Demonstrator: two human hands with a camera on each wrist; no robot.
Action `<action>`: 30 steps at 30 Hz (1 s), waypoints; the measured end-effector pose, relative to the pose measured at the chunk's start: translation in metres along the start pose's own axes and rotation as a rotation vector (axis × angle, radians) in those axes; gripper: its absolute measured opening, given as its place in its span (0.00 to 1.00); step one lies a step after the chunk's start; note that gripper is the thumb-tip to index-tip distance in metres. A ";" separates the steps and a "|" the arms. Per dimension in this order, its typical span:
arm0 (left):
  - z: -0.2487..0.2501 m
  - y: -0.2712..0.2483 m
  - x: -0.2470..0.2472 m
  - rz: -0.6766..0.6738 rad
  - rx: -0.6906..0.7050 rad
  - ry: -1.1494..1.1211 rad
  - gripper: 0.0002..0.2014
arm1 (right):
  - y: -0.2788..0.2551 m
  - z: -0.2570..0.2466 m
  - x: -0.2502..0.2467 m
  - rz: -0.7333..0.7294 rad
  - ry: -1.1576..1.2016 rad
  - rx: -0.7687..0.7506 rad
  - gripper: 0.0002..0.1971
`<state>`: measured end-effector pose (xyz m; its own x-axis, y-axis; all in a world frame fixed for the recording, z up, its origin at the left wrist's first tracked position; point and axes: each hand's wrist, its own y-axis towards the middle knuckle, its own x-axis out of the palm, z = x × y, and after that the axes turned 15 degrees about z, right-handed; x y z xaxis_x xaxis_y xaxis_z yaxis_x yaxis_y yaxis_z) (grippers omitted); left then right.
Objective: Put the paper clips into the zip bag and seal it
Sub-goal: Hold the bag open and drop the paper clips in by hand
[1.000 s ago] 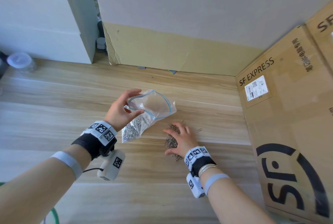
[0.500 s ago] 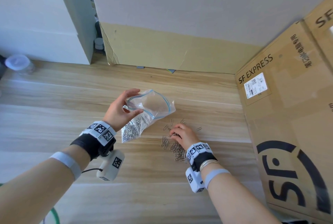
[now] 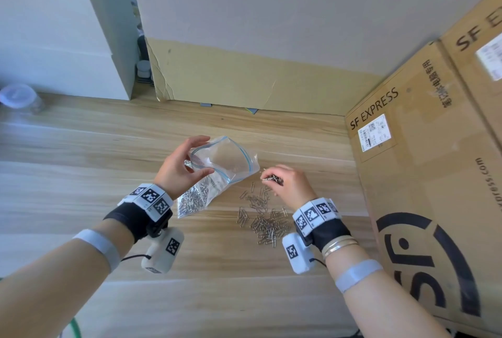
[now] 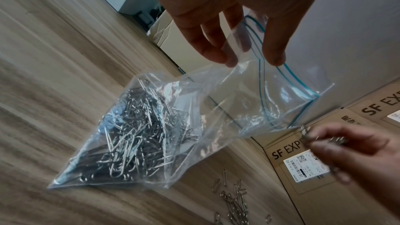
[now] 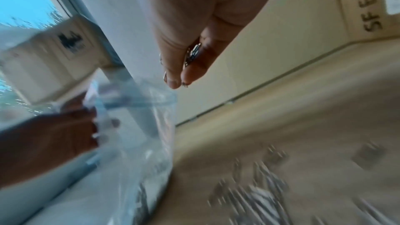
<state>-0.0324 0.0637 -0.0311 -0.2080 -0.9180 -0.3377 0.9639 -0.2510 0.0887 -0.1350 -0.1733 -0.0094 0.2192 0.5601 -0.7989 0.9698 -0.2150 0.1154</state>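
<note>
Taking the zip bag (image 3: 217, 172) as the landmark and going left to right: far to its left, at the table (image 3: 81, 147) edge by the white wall unit, a clear lidded jar (image 3: 19, 97) is standing. The left hand (image 3: 178, 168) is gripping the bag at its left rim, thumb and fingers pinching the plastic just under the blue zip line and holding the mouth wide open; in the left wrist view the fingertips (image 4: 218, 57) are pressing the clear film from both sides. The bag itself is hanging tilted from that grip, its lower corner resting on the table, and a heap of silver paper clips (image 4: 134, 139) is lying inside at the bottom. Just to the right of the bag's open mouth, the right hand (image 3: 288, 183) is hovering above the table with its grip clenched around a small bunch of clips (image 3: 273, 178), pinched between thumb and fingers, close to the zip rim but not inside it; the right wrist view is showing metal between the curled fingers (image 5: 188, 67), though it is blurred. Below and to the right of the bag, a loose pile of clips (image 3: 264, 219) is lying scattered on the table under the right wrist. Farther right of the bag, a large SF Express cardboard box (image 3: 423, 163) is standing against the table.
</note>
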 end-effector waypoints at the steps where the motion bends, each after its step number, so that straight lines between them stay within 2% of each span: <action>1: 0.000 0.000 0.000 -0.012 -0.005 0.001 0.33 | 0.006 -0.007 -0.007 0.037 0.018 -0.038 0.05; 4: 0.003 0.001 0.001 -0.039 0.007 0.004 0.32 | 0.025 -0.027 -0.013 0.083 0.039 -0.149 0.03; 8: 0.004 0.002 0.003 -0.058 0.036 0.013 0.33 | 0.049 -0.052 0.011 -0.037 -0.014 -0.246 0.03; 11: 0.003 0.002 0.004 -0.067 0.057 0.011 0.33 | 0.055 -0.061 0.029 -0.119 -0.023 -0.241 0.04; 13: 0.003 0.002 0.002 -0.070 0.066 0.016 0.34 | 0.055 -0.064 0.035 -0.168 -0.014 -0.237 0.09; 16: 0.001 0.003 0.001 -0.066 0.050 0.019 0.33 | 0.051 -0.063 0.029 -0.167 0.034 -0.213 0.13; 19: -0.001 0.003 0.001 -0.053 0.026 0.024 0.32 | 0.043 -0.047 0.010 0.006 0.107 -0.082 0.08; 21: -0.001 0.003 0.001 -0.049 0.021 0.023 0.32 | 0.034 -0.025 0.004 0.120 0.105 0.064 0.06; 22: -0.002 0.003 0.001 -0.049 0.018 0.022 0.32 | 0.028 -0.010 0.005 0.127 0.064 0.144 0.06; 26: -0.002 0.002 0.003 -0.054 0.009 0.018 0.32 | -0.009 0.053 0.024 -0.034 -0.219 0.408 0.08; 30: -0.002 0.000 0.006 -0.067 0.010 0.005 0.31 | -0.041 0.087 0.036 0.066 -0.346 0.618 0.09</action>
<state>-0.0337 0.0594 -0.0348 -0.2709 -0.8974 -0.3482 0.9461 -0.3149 0.0756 -0.1758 -0.2142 -0.0942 0.1292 0.2658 -0.9553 0.6950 -0.7115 -0.1040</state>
